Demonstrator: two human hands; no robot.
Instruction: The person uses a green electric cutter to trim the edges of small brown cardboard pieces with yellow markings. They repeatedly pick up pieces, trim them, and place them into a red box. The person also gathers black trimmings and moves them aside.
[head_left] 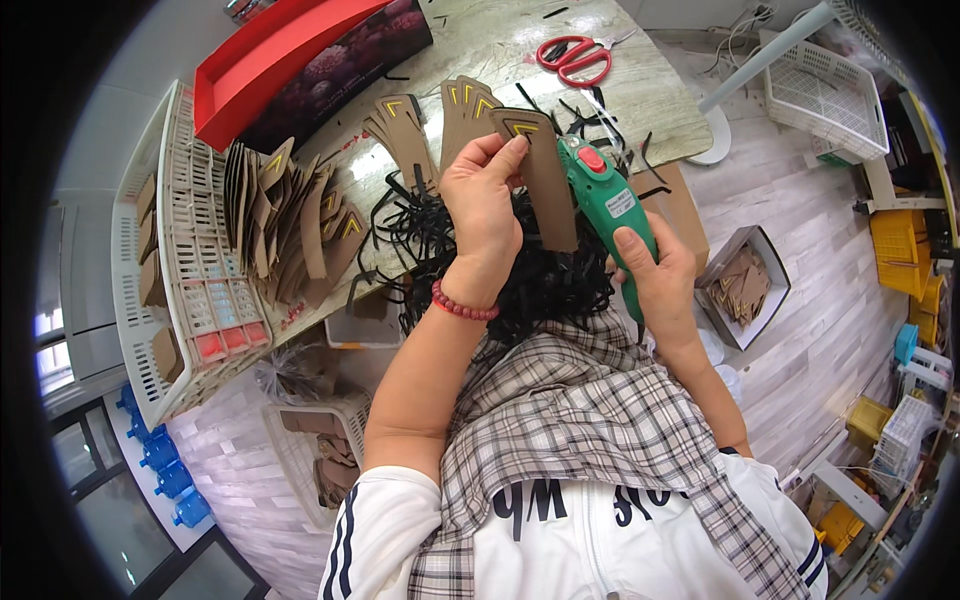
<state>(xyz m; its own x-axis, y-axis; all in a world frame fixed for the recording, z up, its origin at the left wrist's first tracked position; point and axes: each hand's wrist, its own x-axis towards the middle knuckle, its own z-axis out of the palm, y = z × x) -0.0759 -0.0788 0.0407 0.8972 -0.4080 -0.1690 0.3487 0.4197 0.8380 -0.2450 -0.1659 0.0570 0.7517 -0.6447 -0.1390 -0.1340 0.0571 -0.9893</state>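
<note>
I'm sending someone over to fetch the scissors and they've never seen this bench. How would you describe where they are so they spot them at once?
Start at the long pale worktable and go to its far end, beyond the brown cardboard pieces and the heap of black strips. The scissors lie flat there, alone on bare tabletop. Their bright red handles set them apart; the only other red thing is the big red box on the other side.

Upright brown cardboard strip (545, 180) touches green glue gun (605, 205) nozzle.
</note>
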